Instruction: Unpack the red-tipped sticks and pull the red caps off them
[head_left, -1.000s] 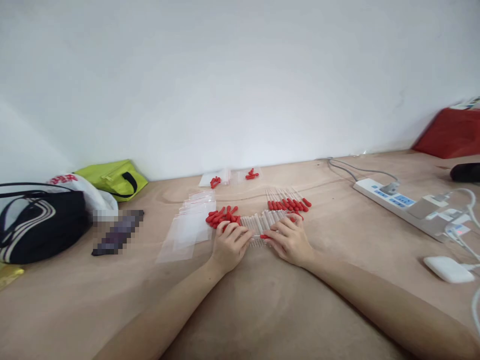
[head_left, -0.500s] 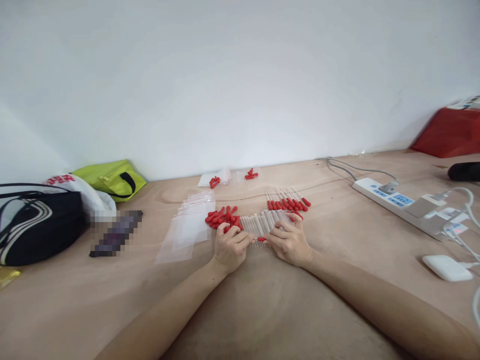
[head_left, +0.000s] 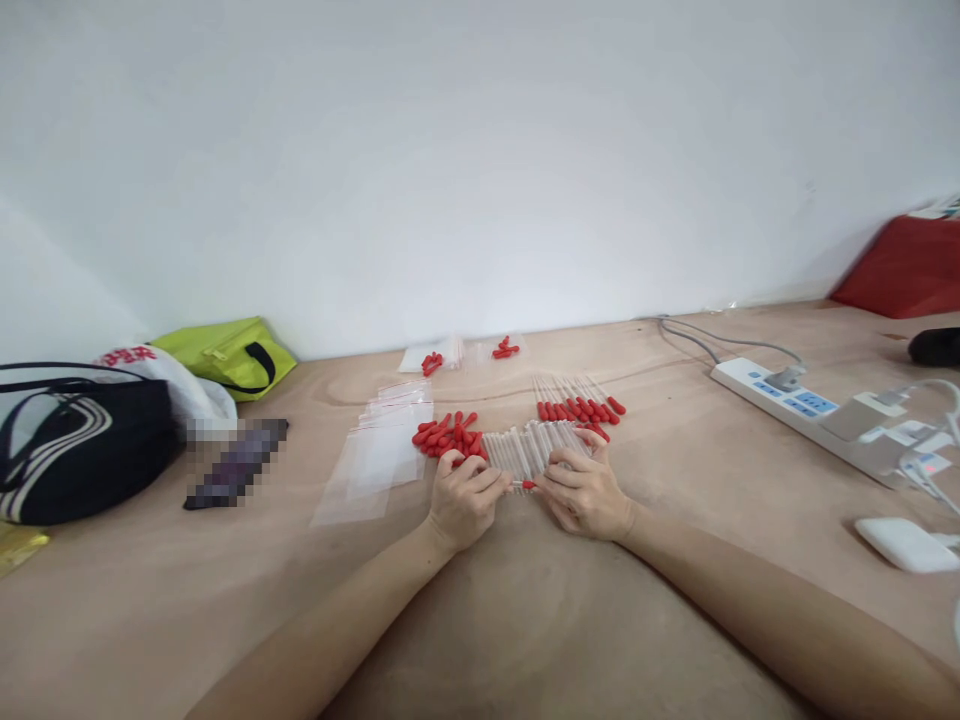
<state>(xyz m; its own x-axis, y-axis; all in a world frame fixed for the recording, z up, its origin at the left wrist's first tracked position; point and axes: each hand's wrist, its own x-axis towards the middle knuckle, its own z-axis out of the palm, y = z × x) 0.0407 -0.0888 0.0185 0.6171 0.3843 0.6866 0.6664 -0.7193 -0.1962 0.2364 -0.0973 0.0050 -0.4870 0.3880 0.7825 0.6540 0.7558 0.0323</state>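
Observation:
My left hand (head_left: 466,500) is closed in a pinch on a thin glass dropper tube (head_left: 517,485), mostly hidden by the fingers. My right hand (head_left: 589,495) pinches a red rubber bulb (head_left: 529,485), its mouth end meeting the tube between the two hands. Just beyond the fingers lies a row of clear glass tubes (head_left: 521,450). A heap of loose red bulbs (head_left: 450,432) sits beside my left hand. Behind my right hand, several droppers fitted with red bulbs (head_left: 577,408) lie side by side, glass ends pointing away.
Overlapping clear zip bags (head_left: 375,465) lie left of the heap. Two small groups of red bulbs (head_left: 505,348) rest on bags near the wall. A power strip (head_left: 802,405) and a white charger (head_left: 906,544) are at right. A black bag (head_left: 86,450) and yellow-green bag (head_left: 232,355) stand left.
The view has shifted slightly. Both hands keep their places, and the red bulb and glass tube stay end to end between them, with slightly less of the bulb showing.

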